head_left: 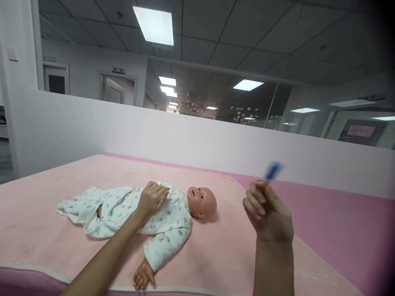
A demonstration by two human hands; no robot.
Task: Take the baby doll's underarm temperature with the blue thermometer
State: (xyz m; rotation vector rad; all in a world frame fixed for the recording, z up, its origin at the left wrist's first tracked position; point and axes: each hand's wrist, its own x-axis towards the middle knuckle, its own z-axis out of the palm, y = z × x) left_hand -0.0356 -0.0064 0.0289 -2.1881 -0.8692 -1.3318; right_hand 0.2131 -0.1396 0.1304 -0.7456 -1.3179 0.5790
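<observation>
A baby doll (202, 202) in a white long-sleeved outfit (166, 218) with a small print lies on its back, head toward the right. My left hand (153, 196) rests on the doll's chest, fingers laid over the cloth, gripping nothing visible. Raised to the right of the doll's head, my right hand (268, 209) pinches a small blue stick-like thing (273, 170) between thumb and fingers. Motion smears it, so its exact kind cannot be made out. The doll's bare hand (144, 274) lies palm up near the front edge.
A peach-pink mat (212, 255) with pale edging lies under the doll, over a darker pink surface (333, 230). Behind it runs a low white wall (185, 135) with glass above. Doors (113, 90) and lit ceiling panels (156, 25) show farther back.
</observation>
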